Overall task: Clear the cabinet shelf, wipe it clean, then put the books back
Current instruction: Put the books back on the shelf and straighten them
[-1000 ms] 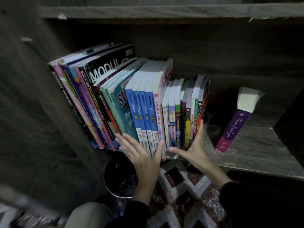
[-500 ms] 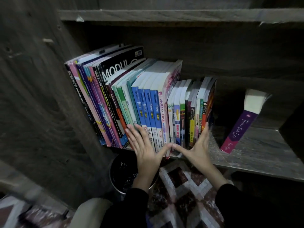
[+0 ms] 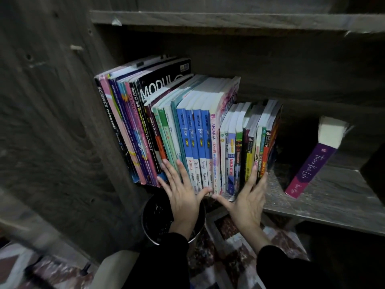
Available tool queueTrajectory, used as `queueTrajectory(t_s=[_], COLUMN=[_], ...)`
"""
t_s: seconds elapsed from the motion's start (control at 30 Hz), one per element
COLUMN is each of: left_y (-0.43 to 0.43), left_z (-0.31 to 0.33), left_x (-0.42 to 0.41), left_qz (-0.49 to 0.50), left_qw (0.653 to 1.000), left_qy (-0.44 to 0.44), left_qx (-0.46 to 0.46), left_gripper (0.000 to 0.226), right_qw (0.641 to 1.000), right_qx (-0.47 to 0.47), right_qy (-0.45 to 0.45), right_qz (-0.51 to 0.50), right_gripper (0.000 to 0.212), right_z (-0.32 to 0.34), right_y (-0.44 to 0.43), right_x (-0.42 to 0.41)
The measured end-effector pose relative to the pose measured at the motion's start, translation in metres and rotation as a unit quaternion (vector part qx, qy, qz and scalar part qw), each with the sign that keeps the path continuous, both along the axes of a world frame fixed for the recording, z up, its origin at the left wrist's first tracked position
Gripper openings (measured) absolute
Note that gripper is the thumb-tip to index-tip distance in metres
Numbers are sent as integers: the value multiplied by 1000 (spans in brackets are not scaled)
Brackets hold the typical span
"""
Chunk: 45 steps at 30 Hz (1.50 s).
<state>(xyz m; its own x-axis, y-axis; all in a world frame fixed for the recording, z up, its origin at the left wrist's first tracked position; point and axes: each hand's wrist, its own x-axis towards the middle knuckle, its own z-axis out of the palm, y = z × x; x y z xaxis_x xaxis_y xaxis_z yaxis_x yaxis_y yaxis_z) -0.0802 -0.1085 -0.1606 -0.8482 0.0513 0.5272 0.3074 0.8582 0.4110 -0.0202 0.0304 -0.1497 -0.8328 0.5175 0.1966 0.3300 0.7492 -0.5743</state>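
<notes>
Grey wood all round, and on the cabinet shelf [image 3: 337,197] a packed row of books [image 3: 208,130] stands spines out, tight against the cabinet's side panel [image 3: 62,126]. The left hand [image 3: 183,197] is flat on the spines with fingers straight and spread, the fingertips landing on the green and blue "fokus" volumes [image 3: 196,138] just above it. It grips nothing and only presses. The right hand [image 3: 248,201] sits just beside it, thumb stretched across towards the left thumb, the two nearly touching. Its straight fingers lie up against the shorter books [image 3: 250,147] at the end of the row, palm open, nothing clasped. Up and away from the left hand's fingertips, the taller books lean, among them a black cover reading "MODUL" [image 3: 164,84]. Well off beyond the right hand's outer edge, a purple book [image 3: 310,165] tilts alone on the same shelf, apart from the row, with bare dusty board between. Directly under the left wrist there is a dark round container [image 3: 154,220] with a pale rim on the floor. Between and below both wrists spreads a patterned rug [image 3: 225,232]. Black sleeves [image 3: 166,261] cover both forearms, and high above the hands runs another shelf board [image 3: 229,20].
</notes>
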Motion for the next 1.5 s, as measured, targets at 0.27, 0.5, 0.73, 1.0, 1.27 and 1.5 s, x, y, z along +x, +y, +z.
queueTrajectory(t_s=[0.27,0.5,0.73,1.0,1.27,1.5], left_y=[4,1,-45,-48,-47,-49], left_z=[21,73,50,48,111,126], left_x=[30,10,15,23,1,7], left_qz=[-97,-57,-87,-75,-81,-30], left_qw=[981,984,983,956,938,944], left_qy=[14,2,26,-61,-5,57], left_qx=[166,171,159,278,338,324], left_gripper=[93,89,60,63,67,57], right_qw=[994,920,953,975,895,867], right_qx=[9,154,74,-124,113,377], right_qy=[102,337,197,47,385,108], right_qz=[-24,130,219,178,194,306], right_gripper=[128,87,36,58,37,56], right_z=[6,57,24,11,117,197], right_y=[-25,-54,-69,-102,-105,-89], right_x=[4,-7,12,7,-23,-67])
